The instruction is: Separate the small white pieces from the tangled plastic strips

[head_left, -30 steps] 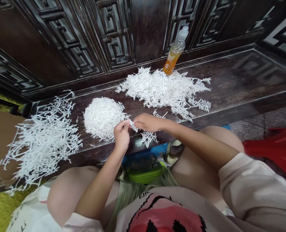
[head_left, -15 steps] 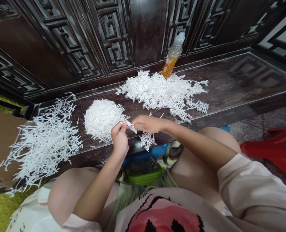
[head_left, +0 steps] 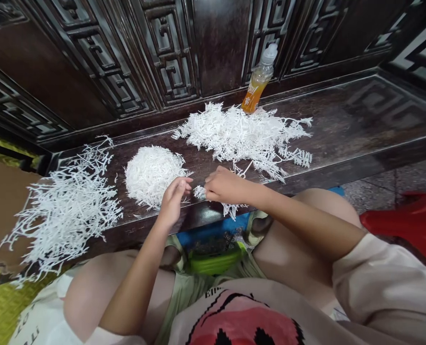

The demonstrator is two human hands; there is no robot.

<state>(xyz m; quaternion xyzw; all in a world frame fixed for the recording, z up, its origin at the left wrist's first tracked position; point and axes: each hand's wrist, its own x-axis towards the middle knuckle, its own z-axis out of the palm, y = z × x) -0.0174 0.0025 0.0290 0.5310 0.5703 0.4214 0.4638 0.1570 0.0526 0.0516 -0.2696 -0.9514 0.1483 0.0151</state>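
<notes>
My right hand (head_left: 229, 186) is closed on a white branched plastic sprig (head_left: 199, 192). One fringed end pokes out left of its fingertips, and more fringed tips hang below the hand over the bench edge. Just to the left, my left hand (head_left: 175, 199) has its fingers loosely curled and apart, with nothing visible in them. It is at the right side of a round heap of small white plastic bits (head_left: 153, 175). Behind my right hand spreads a pile of fringed white sprigs (head_left: 234, 132). Farther left lies a tangle of bare white stems (head_left: 72, 211).
A bottle of orange drink (head_left: 258, 84) stands behind the sprig pile, against the carved dark backrest (head_left: 220, 48). Everything rests on a dark wooden bench (head_left: 342, 115). Cardboard (head_left: 7, 211) is at the left, a red plastic stool (head_left: 407, 223) at the right, a green object (head_left: 216, 261) below.
My left hand has let go of the sprig's end and moved slightly left, its fingers loosening. My right hand has turned a little and keeps the sprig.
</notes>
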